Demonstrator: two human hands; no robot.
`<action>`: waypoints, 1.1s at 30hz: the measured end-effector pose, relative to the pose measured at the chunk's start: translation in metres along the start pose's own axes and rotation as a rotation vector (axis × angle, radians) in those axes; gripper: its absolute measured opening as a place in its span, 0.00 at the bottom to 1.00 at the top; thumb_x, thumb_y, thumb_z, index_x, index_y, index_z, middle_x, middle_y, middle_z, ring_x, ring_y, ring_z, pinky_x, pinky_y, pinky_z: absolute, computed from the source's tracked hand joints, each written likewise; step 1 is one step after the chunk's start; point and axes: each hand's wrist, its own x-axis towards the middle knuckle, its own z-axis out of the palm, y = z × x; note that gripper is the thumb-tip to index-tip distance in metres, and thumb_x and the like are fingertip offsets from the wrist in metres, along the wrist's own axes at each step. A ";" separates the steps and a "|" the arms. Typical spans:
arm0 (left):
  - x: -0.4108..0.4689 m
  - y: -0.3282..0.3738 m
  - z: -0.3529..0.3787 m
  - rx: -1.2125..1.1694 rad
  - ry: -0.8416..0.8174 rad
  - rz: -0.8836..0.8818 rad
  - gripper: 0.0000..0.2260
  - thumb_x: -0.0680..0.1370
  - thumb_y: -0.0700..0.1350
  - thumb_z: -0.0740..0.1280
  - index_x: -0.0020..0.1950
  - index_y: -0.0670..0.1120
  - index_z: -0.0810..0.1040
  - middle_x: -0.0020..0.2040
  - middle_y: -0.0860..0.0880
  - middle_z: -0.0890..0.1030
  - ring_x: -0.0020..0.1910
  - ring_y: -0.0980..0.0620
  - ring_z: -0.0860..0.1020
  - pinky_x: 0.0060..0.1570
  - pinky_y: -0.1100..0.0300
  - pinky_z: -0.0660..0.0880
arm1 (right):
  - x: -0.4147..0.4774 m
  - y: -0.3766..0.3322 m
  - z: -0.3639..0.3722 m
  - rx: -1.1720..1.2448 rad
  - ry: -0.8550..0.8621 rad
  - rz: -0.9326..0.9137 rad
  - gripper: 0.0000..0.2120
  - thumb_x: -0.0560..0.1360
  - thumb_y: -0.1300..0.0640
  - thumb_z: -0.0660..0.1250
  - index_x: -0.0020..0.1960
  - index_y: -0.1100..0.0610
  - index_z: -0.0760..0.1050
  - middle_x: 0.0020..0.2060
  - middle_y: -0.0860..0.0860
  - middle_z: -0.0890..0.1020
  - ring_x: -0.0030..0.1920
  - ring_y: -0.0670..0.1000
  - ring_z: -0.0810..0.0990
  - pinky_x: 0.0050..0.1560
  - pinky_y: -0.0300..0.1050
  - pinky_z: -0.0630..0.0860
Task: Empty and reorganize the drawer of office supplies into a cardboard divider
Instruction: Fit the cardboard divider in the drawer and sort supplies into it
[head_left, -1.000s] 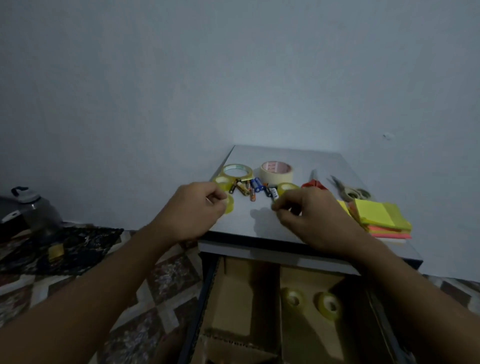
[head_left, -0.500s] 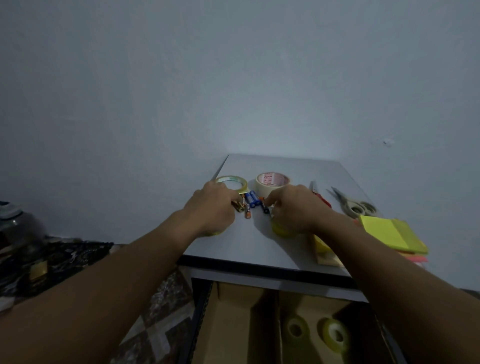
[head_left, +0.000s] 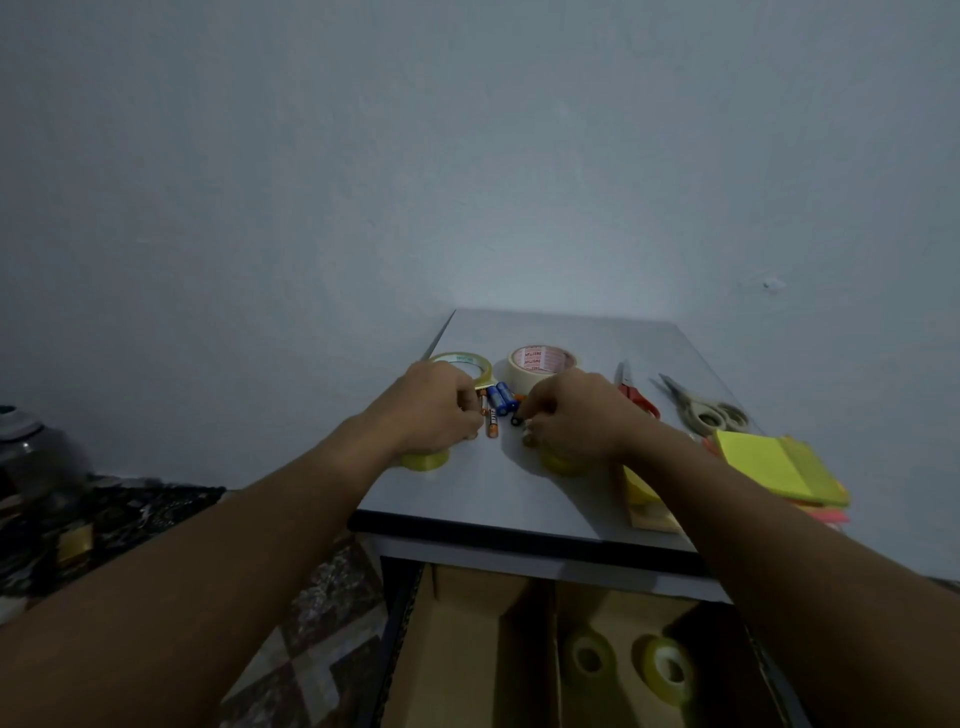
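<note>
Small cylindrical batteries (head_left: 500, 399), blue and orange, lie in a loose cluster on the smooth grey worktop (head_left: 498, 499), between the two hands. The left hand (head_left: 434, 410) and the right hand (head_left: 579, 415) both curl their fingers (head_left: 537, 415) down onto the cluster; whether either actually grips a battery I cannot tell. Two squat yellow tape rolls (head_left: 423, 460) peek out, one under each wrist. Behind them stand a clear tape ring (head_left: 462, 362) and a cream masking tape roll (head_left: 540, 364). To the right lie grey scissors (head_left: 701, 410) and bright sticky notes (head_left: 769, 462). Below, the open drawer (head_left: 399, 644) carries a cardboard divider (head_left: 467, 649), whose right compartment contains two small tape rolls (head_left: 589, 657). A plain pale wall (head_left: 467, 156) rises behind.
</note>
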 end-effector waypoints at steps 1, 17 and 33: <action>0.000 -0.001 -0.001 -0.015 0.001 -0.006 0.02 0.73 0.46 0.72 0.42 0.50 0.84 0.44 0.51 0.82 0.46 0.53 0.78 0.42 0.60 0.76 | 0.001 0.000 0.001 0.002 0.001 -0.006 0.13 0.79 0.56 0.64 0.61 0.53 0.79 0.58 0.52 0.81 0.51 0.48 0.77 0.47 0.35 0.70; 0.008 -0.003 -0.012 0.052 -0.142 0.026 0.18 0.70 0.52 0.78 0.58 0.53 0.83 0.52 0.53 0.76 0.45 0.54 0.74 0.35 0.63 0.69 | 0.009 0.002 0.001 -0.008 -0.019 0.004 0.17 0.75 0.53 0.70 0.63 0.54 0.78 0.58 0.52 0.79 0.51 0.47 0.74 0.39 0.31 0.65; 0.008 -0.006 -0.011 -0.030 -0.186 0.070 0.19 0.67 0.53 0.79 0.56 0.55 0.82 0.51 0.56 0.80 0.46 0.59 0.76 0.39 0.62 0.71 | 0.013 0.007 0.007 -0.104 -0.079 -0.042 0.20 0.76 0.48 0.66 0.68 0.46 0.73 0.63 0.52 0.76 0.65 0.54 0.71 0.67 0.54 0.69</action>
